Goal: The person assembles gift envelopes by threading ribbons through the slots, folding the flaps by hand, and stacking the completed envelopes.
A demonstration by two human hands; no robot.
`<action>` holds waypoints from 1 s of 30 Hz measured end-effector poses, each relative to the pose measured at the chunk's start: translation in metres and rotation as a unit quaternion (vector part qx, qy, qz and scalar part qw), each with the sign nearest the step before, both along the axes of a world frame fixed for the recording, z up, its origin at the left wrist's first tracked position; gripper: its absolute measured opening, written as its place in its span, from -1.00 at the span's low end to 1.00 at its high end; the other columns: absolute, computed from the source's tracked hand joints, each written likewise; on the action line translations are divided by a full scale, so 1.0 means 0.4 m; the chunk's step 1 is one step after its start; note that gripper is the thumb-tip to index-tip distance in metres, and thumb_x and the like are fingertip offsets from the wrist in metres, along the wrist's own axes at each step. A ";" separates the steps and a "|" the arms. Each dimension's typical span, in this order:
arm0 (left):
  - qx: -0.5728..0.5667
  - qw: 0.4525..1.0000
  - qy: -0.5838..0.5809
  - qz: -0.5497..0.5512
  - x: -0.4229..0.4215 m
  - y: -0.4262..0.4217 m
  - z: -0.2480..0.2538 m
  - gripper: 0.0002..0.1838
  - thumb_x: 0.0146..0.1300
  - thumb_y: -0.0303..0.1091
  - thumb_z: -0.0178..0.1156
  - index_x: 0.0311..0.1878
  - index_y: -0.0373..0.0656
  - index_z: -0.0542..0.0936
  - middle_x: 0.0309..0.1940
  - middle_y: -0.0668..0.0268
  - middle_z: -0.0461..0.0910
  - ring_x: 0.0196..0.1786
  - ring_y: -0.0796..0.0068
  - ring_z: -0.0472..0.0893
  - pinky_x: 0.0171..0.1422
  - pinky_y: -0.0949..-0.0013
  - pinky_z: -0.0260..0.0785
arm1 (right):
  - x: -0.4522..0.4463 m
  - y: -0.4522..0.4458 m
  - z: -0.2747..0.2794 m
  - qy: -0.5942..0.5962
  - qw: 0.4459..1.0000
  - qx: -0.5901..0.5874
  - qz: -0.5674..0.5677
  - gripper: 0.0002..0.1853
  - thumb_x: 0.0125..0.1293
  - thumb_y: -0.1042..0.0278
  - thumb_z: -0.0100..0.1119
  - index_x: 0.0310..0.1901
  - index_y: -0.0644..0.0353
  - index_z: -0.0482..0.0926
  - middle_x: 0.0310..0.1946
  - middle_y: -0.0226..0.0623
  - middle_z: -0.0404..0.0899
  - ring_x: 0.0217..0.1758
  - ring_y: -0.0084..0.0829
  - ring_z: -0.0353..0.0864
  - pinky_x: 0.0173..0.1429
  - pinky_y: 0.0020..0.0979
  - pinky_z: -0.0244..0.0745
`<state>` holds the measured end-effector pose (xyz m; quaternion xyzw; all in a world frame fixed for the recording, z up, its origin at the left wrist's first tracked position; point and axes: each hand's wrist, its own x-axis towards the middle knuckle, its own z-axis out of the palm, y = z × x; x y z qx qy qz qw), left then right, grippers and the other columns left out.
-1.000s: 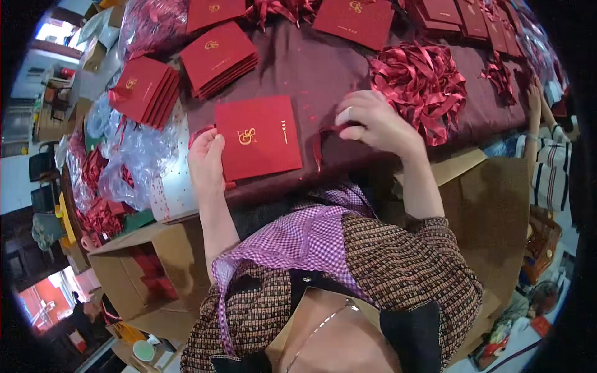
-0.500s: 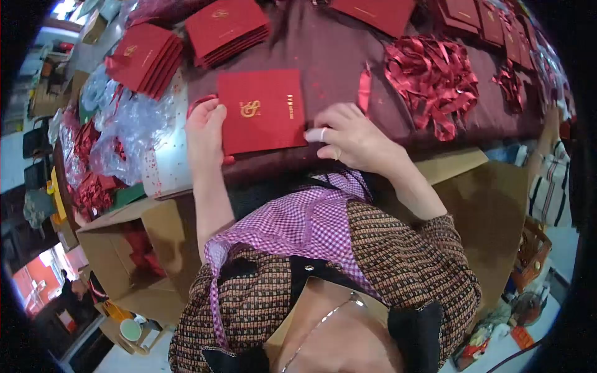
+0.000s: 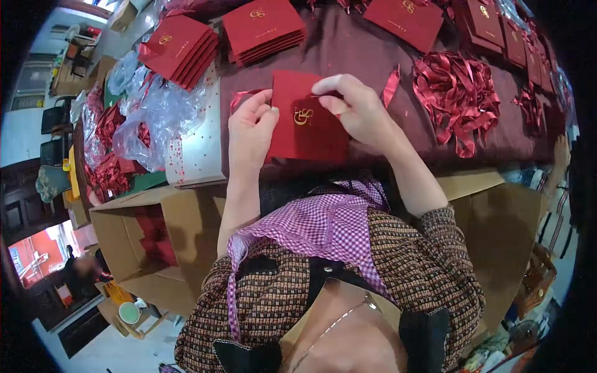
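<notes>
A flat red folder [image 3: 291,133] with a gold emblem lies on the dark red cloth in front of me, its emblem turned sideways. My left hand [image 3: 252,127] is at its left edge, thumb and fingers pinched together. A short red ribbon [image 3: 244,97] sticks out beside those fingertips. Over the folder's upper right part, my right hand [image 3: 360,112] has its thumb and forefinger closed. What lies between these fingertips is too small to name. Just right of that hand, a loose ribbon strip [image 3: 390,87] rests on the cloth.
Stacks of red folders [image 3: 264,28] stand at the back, with more at the far right. A heap of red ribbons [image 3: 454,93] lies on the right. Clear plastic bags [image 3: 152,127] crowd the left. Open cardboard boxes [image 3: 140,242] stand below the table edge on both sides.
My right hand has moved from beside the folder's right edge up onto its upper right part, with fingers now pinched. The view has shifted, so everything appears farther right.
</notes>
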<state>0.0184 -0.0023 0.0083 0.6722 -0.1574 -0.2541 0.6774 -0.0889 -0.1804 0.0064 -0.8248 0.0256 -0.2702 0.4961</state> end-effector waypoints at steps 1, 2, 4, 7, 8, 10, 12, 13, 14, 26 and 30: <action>0.004 1.000 -0.007 -0.005 -0.004 0.000 0.004 -0.66 0.24 -0.59 0.12 0.11 -0.39 0.52 -0.35 0.41 0.62 -0.32 0.75 0.50 -0.18 0.62 0.37 | 0.010 0.006 0.003 -0.001 1.000 0.001 -0.002 -0.85 0.20 0.52 0.18 -0.18 0.25 0.55 -0.24 -0.18 0.61 -0.06 -0.14 0.55 0.03 -0.24 0.45; 0.006 1.000 -0.008 -0.006 -0.008 0.003 0.008 -0.66 0.24 -0.59 0.12 0.11 -0.39 0.52 -0.35 0.41 0.62 -0.32 0.75 0.50 -0.18 0.62 0.37 | 0.019 0.012 0.008 -0.002 1.000 -0.007 -0.001 -0.86 0.18 0.52 0.18 -0.20 0.25 0.55 -0.25 -0.18 0.61 -0.08 -0.13 0.55 0.02 -0.23 0.45; 0.001 0.999 -0.040 -0.020 -0.019 0.007 0.016 -0.67 0.24 -0.61 0.11 0.09 -0.38 0.53 -0.36 0.44 0.61 -0.32 0.77 0.49 -0.19 0.64 0.35 | 0.027 0.023 0.017 0.003 1.000 -0.023 -0.016 -0.84 0.16 0.58 0.23 -0.20 0.25 0.58 -0.28 -0.18 0.60 -0.13 -0.19 0.59 -0.04 -0.31 0.49; 0.001 0.999 -0.032 -0.017 -0.036 0.004 0.041 -0.67 0.23 -0.62 0.10 0.08 -0.37 0.53 -0.40 0.48 0.58 -0.34 0.81 0.45 -0.21 0.66 0.32 | 0.038 0.024 0.006 -0.049 0.998 -0.048 -0.014 -0.86 0.14 0.56 0.24 -0.24 0.23 0.58 -0.30 -0.21 0.60 -0.16 -0.21 0.58 -0.05 -0.30 0.46; 0.001 0.999 -0.031 -0.018 -0.038 0.004 0.041 -0.67 0.23 -0.62 0.10 0.08 -0.37 0.53 -0.40 0.48 0.58 -0.34 0.81 0.45 -0.21 0.66 0.32 | 0.036 0.029 0.007 -0.048 0.998 -0.047 -0.015 -0.86 0.14 0.56 0.24 -0.24 0.23 0.58 -0.30 -0.21 0.60 -0.16 -0.21 0.58 -0.05 -0.30 0.46; 0.014 0.998 -0.059 -0.026 -0.040 0.002 0.041 -0.67 0.21 -0.64 0.09 0.07 -0.37 0.55 -0.45 0.53 0.53 -0.38 0.83 0.40 -0.25 0.68 0.27 | 0.030 0.038 0.010 -0.049 0.996 -0.074 -0.032 -0.88 0.13 0.53 0.26 -0.28 0.21 0.57 -0.34 -0.26 0.59 -0.19 -0.22 0.57 -0.05 -0.29 0.42; 0.010 0.997 -0.069 -0.032 -0.044 -0.001 0.044 -0.67 0.21 -0.64 0.09 0.06 -0.37 0.55 -0.46 0.54 0.51 -0.39 0.83 0.38 -0.27 0.68 0.25 | 0.030 0.042 0.010 -0.059 0.994 -0.078 -0.038 -0.89 0.09 0.52 0.27 -0.32 0.21 0.56 -0.37 -0.26 0.59 -0.22 -0.22 0.56 -0.08 -0.28 0.40; 0.008 0.996 -0.079 -0.036 -0.046 -0.003 0.046 -0.68 0.20 -0.65 0.09 0.05 -0.37 0.55 -0.47 0.55 0.49 -0.40 0.84 0.36 -0.29 0.68 0.23 | 0.030 0.043 0.009 -0.069 0.993 -0.082 -0.043 -0.89 0.05 0.50 0.28 -0.37 0.21 0.54 -0.40 -0.26 0.58 -0.25 -0.22 0.55 -0.10 -0.27 0.37; 0.008 0.996 -0.079 -0.037 -0.049 -0.004 0.047 -0.68 0.20 -0.65 0.09 0.05 -0.37 0.55 -0.47 0.55 0.49 -0.40 0.84 0.36 -0.29 0.68 0.23 | 0.030 0.043 0.009 -0.068 0.993 -0.081 -0.044 -0.89 0.05 0.50 0.28 -0.37 0.21 0.54 -0.40 -0.26 0.58 -0.25 -0.22 0.55 -0.10 -0.27 0.37; 0.035 0.985 -0.165 -0.035 -0.058 -0.015 0.030 -0.67 0.14 -0.65 0.14 0.02 -0.38 0.55 -0.52 0.51 0.39 -0.43 0.77 0.34 -0.32 0.63 0.24 | 0.034 0.050 0.012 -0.073 0.989 -0.122 -0.046 -0.93 0.10 0.47 0.18 -0.41 0.23 0.49 -0.42 -0.20 0.57 -0.26 -0.16 0.54 -0.08 -0.21 0.36; 0.025 0.977 -0.210 -0.040 -0.058 -0.022 -0.003 -0.68 0.15 -0.65 0.13 0.01 -0.38 0.55 -0.52 0.51 0.39 -0.43 0.76 0.33 -0.33 0.62 0.24 | 0.027 0.061 0.025 -0.058 0.965 -0.248 -0.065 -0.93 0.11 0.48 0.14 -0.40 0.23 0.45 -0.43 -0.17 0.54 -0.29 -0.11 0.51 -0.09 -0.20 0.35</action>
